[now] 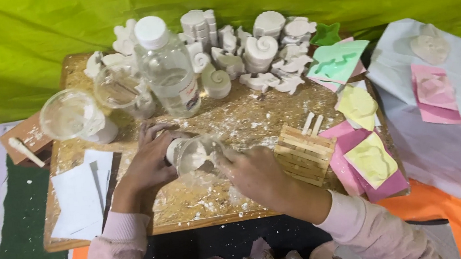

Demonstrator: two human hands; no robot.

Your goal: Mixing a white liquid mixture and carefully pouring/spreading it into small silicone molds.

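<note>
Sleeves of pink frame my view. My left hand [151,163] wraps around a small plaster-smeared cup [190,153], tilted on the speckled wooden board [193,207]. My right hand [255,172] pinches its rim. Right of it sits a stick crate [304,153]; beyond stand a clear bottle [170,67] and white plaster shells [259,49].

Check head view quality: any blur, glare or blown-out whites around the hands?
Head view: even, soft light, only faint shadows; slight softness overall. The left hand and right hand read fairly sharp, but the small white cup between them is near blown out; the clear plastic bottle shows mild glare; white plaster shapes lose surface detail.
</note>
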